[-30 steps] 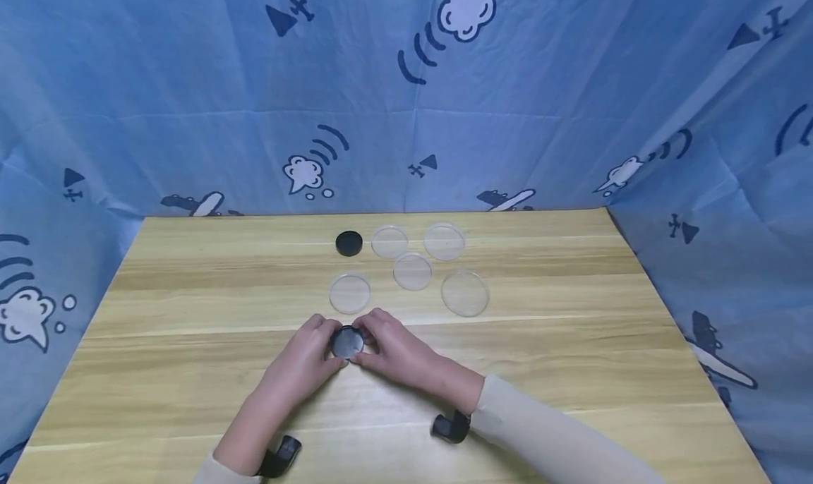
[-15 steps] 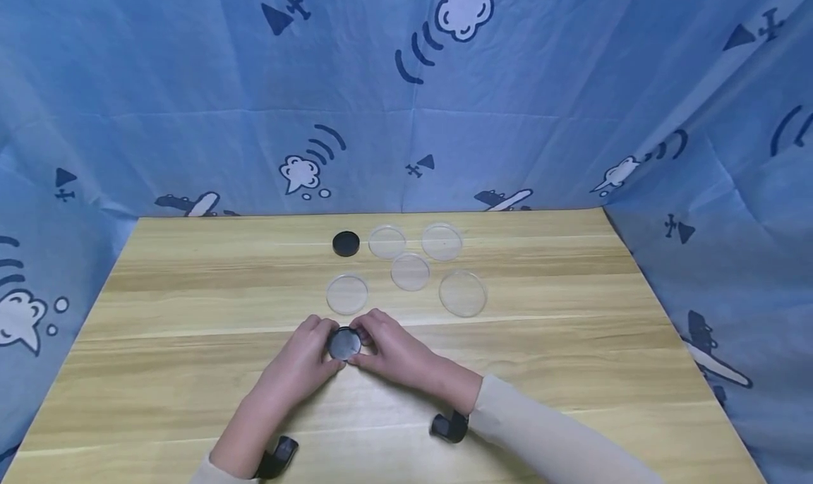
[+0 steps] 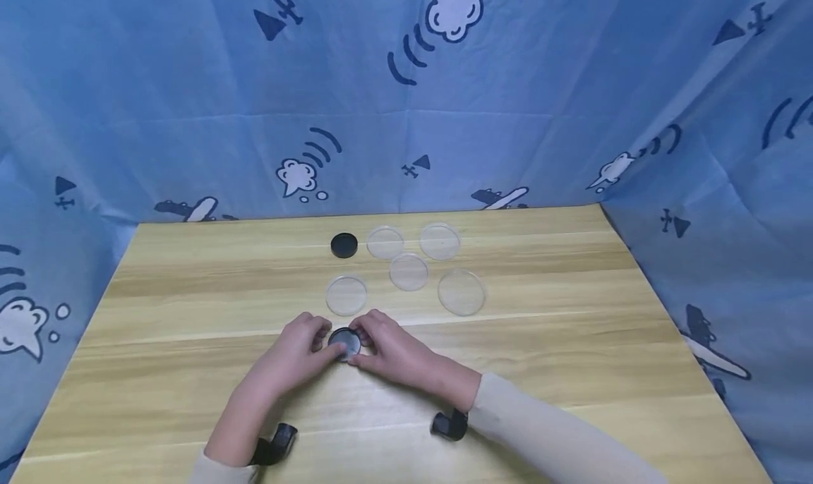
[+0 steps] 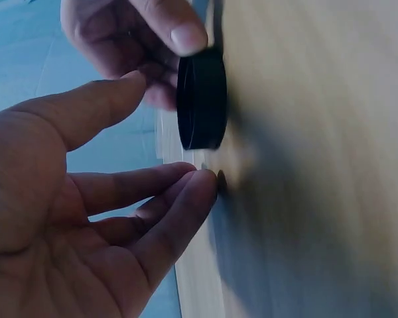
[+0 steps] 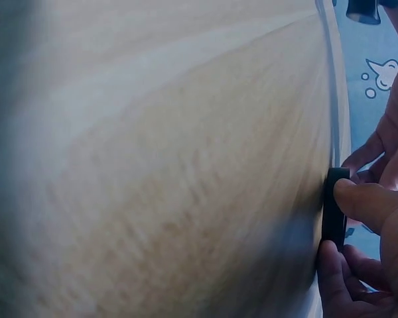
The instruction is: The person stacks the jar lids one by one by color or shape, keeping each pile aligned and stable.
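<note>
Between the two hands, near the counter (image 3: 540, 329), lies the black cap (image 4: 209, 103). The right hand (image 3: 390, 350) pinches its rim between thumb and fingers; the left hand (image 3: 293, 355) gapes, holding nothing. A light, level right-hand pinch would best let the left fingers meet the opposite rim without tilting it.

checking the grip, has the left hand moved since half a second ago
Yes: in the head view, the left hand has shifted slightly left, judged against the nearest clear dish.
</note>
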A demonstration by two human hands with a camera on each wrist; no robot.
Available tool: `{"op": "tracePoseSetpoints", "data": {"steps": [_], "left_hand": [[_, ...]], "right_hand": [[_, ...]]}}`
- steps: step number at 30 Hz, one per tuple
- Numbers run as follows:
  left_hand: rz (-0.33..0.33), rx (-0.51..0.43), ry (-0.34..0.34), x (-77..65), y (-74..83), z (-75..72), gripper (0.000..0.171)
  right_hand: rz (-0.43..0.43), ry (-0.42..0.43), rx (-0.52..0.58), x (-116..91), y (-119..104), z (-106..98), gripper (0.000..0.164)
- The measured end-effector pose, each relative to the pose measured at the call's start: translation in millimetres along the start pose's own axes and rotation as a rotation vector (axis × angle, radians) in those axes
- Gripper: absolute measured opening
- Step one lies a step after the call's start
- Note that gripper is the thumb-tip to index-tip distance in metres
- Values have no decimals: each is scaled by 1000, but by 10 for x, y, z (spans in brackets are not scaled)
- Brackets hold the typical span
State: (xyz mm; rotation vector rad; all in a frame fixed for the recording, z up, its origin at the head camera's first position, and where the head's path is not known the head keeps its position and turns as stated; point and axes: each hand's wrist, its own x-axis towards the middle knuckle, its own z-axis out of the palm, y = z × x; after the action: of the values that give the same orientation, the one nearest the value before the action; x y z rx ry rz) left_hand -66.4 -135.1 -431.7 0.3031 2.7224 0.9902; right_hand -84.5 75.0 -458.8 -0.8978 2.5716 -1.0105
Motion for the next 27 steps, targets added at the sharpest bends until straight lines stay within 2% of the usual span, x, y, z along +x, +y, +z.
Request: {"op": "tracePoseSetpoints", "data": {"steps": [5, 8, 12, 17, 22, 27], "left_hand": [[-22, 52, 8, 64, -31, -103, 41], [-16, 58, 36, 148, -60, -152, 43], [-1, 16, 101, 299, -127, -197, 43], [23, -60, 159, 493, -225, -240, 51], [28, -127, 197, 691, -273, -293, 57], [25, -164, 206, 865, -290, -317, 65]], "right_hand": [[-3, -12, 3, 12, 1, 12, 41], [-6, -2, 0, 13, 2, 17, 41], [-7, 6, 1, 4, 1, 15, 41], [-4, 6, 12, 1, -5, 11, 41], [-6, 9, 16, 0, -8, 8, 41], [-13, 8, 31, -1, 1, 14, 41]]}}
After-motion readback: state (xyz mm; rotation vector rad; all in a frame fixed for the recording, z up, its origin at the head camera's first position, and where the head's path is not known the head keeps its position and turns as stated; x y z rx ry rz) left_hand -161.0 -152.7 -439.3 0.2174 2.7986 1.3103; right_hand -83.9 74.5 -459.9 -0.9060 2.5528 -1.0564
